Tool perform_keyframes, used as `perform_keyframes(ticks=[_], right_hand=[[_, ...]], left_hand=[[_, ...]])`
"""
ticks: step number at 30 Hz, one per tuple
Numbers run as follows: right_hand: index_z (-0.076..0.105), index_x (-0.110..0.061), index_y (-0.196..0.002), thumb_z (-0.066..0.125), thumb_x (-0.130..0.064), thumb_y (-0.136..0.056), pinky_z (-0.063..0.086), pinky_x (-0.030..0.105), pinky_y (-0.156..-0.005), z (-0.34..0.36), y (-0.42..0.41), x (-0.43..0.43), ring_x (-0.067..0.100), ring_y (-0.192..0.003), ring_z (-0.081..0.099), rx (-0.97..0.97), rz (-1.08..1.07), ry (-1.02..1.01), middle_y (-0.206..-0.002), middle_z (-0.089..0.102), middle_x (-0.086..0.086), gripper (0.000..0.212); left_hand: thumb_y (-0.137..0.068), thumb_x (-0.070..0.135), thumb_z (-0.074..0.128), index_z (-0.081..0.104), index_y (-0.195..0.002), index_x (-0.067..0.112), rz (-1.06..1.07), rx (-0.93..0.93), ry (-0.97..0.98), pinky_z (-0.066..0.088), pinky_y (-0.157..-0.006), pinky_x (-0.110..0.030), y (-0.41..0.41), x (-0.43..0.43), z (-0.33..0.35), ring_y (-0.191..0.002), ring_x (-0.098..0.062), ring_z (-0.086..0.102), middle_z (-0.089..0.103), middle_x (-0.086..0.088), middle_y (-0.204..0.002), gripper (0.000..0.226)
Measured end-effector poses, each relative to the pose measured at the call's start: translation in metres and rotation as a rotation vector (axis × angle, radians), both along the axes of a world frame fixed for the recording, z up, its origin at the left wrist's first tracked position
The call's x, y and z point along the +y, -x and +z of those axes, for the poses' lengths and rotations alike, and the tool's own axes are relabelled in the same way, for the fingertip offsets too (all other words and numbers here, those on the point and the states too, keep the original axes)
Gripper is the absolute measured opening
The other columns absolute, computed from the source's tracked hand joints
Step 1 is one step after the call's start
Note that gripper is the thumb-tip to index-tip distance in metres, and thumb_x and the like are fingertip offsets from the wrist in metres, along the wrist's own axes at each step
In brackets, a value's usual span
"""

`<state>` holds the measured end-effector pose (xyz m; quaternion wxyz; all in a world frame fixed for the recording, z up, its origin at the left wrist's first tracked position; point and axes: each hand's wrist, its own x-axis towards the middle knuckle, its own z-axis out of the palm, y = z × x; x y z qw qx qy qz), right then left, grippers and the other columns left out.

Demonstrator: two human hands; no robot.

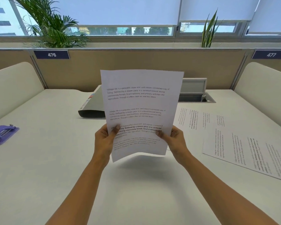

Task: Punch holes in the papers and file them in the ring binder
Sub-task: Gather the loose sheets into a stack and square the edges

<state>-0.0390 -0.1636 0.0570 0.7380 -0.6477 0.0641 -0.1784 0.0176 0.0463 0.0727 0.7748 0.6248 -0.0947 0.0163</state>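
Your left hand (104, 140) and right hand (173, 140) each pinch a lower edge of one printed sheet (139, 109), thumbs on its face, holding it upright above the bench (55, 159). The binder (92, 104) lies closed behind the sheet, partly hidden by it. More papers (234, 140) lie flat to your right. The purple punch (2, 133) sits at the far left edge.

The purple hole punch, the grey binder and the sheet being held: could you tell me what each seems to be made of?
Hole punch: probably matte purple plastic, with small shiny metal parts on top.
Ring binder: smooth grey board or plastic; hard to tell which.
Sheet: thin white printed paper, bowing at its lower edge.
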Motion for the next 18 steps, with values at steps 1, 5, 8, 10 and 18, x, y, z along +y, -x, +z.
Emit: perform_keyframes(ticks=[1, 5, 8, 10, 18], right_hand=[[0.068, -0.020, -0.093, 0.070, -0.007, -0.079, 0.058, 0.024, -0.072, -0.004, 0.001, 0.000, 0.013, -0.084, 0.069, 0.015, 0.006, 0.006, -0.097, 0.072, -0.004, 0.019], [0.066, -0.019, -0.102, 0.067, -0.014, -0.083, 0.056, 0.020, -0.071, -0.020, 0.004, 0.004, 0.013, -0.090, 0.069, 0.079, 0.021, 0.036, -0.101, 0.071, -0.003, 0.020], [0.065, -0.015, -0.108, 0.064, -0.020, -0.086, 0.056, 0.028, -0.079, -0.021, 0.002, 0.004, 0.018, -0.093, 0.068, 0.115, 0.010, 0.090, -0.105, 0.070, 0.001, 0.023], [0.064, -0.012, -0.108, 0.063, -0.022, -0.087, 0.055, 0.032, -0.084, -0.021, 0.000, 0.002, 0.021, -0.095, 0.067, 0.146, 0.013, 0.140, -0.105, 0.070, 0.004, 0.023], [0.059, -0.011, -0.119, 0.055, -0.026, -0.092, 0.039, 0.023, -0.089, -0.027, -0.009, -0.021, 0.016, -0.110, 0.056, 0.345, -0.076, 0.716, -0.125, 0.060, 0.004, 0.031]], left_hand=[[-0.085, 0.020, 0.061, 0.067, -0.088, 0.024, -0.006, 0.020, -0.011, 0.059, -0.060, -0.026, 0.001, 0.000, -0.003, -0.070, -0.014, 0.070, 0.074, 0.008, -0.081, 0.008], [-0.089, 0.019, 0.055, 0.066, -0.092, 0.022, 0.002, 0.086, -0.003, 0.057, -0.059, -0.022, 0.005, 0.001, -0.017, -0.071, -0.012, 0.069, 0.072, 0.003, -0.087, 0.012], [-0.090, 0.020, 0.055, 0.065, -0.094, 0.022, 0.018, 0.087, -0.011, 0.056, -0.058, -0.021, 0.004, 0.003, -0.017, -0.071, -0.009, 0.070, 0.071, 0.003, -0.089, 0.012], [-0.090, 0.022, 0.056, 0.065, -0.096, 0.023, 0.031, 0.089, -0.030, 0.057, -0.060, -0.023, 0.002, 0.007, -0.018, -0.076, -0.012, 0.070, 0.071, 0.002, -0.092, 0.011], [-0.090, 0.015, 0.056, 0.065, -0.090, 0.018, 0.095, 0.140, -0.098, 0.054, -0.050, -0.020, -0.005, 0.027, -0.029, -0.062, -0.011, 0.071, 0.072, 0.002, -0.083, 0.009]])
